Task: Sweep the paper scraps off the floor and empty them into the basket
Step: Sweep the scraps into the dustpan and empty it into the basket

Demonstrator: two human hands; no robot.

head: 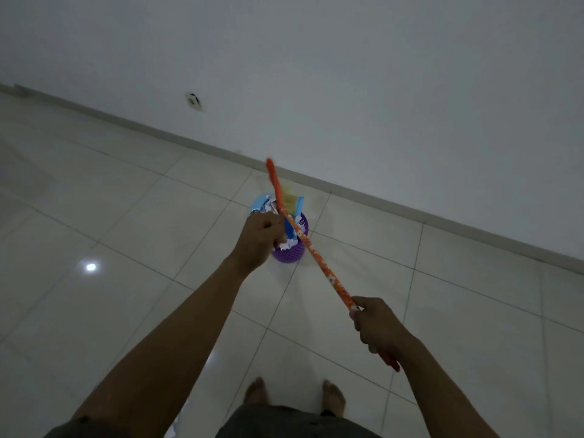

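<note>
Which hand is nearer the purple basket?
Left. The left hand sits over the left rim of the purple basket; the right hand is apart, nearer the person, gripping the orange broom handle.

Dim, grainy; lamp glare (91, 267) on tiles (142, 216).

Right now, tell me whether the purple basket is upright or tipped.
Upright: the purple basket stands on its base on the tiles, rim upward, white paper scraps showing inside.

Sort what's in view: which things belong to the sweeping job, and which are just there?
Job: orange broom in the right hand; blue dustpan held by the left hand; paper scraps; purple basket.
Just there: wall socket; skirting board.
</note>
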